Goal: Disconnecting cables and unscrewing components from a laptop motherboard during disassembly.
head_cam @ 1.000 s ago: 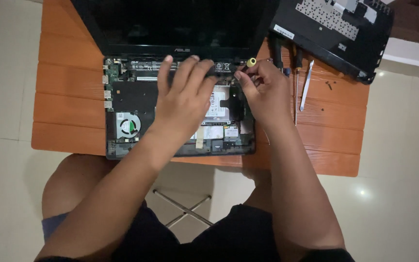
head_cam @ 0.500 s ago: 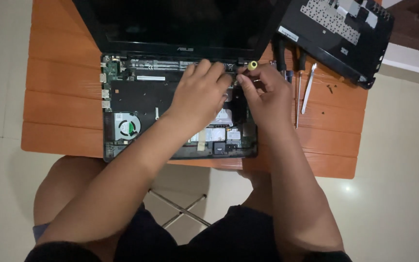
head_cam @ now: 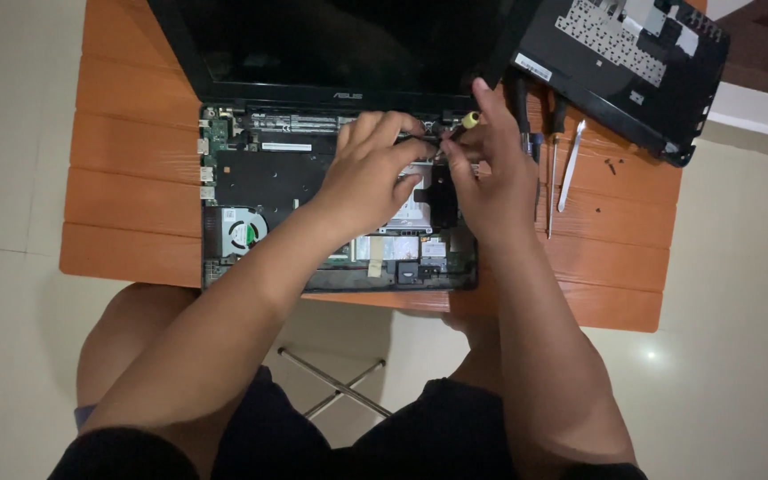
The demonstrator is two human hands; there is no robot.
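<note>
An opened black laptop (head_cam: 260, 182) lies on an orange slatted table (head_cam: 135, 142) with its keyboard cover off and its board and round fan (head_cam: 242, 234) exposed. Its dark screen (head_cam: 340, 44) stands at the far side. My right hand (head_cam: 495, 178) grips a small screwdriver with a yellow cap (head_cam: 470, 118) beside the right hinge. My left hand (head_cam: 368, 173) lies over the middle of the board. Its curled fingertips meet the screwdriver's tip near the hinge, and what they touch is hidden.
The removed black keyboard cover (head_cam: 633, 62) lies upside down at the table's far right corner. Two dark-handled tools (head_cam: 551, 164) and a white pry tool (head_cam: 572, 164) lie right of the laptop, with tiny screws (head_cam: 611, 164) beyond. My knees and a metal table brace (head_cam: 335, 384) are below.
My left hand has slid right and away from me, from spread flat on the board to curled at the hinge. My right hand with the screwdriver stays by the hinge.
</note>
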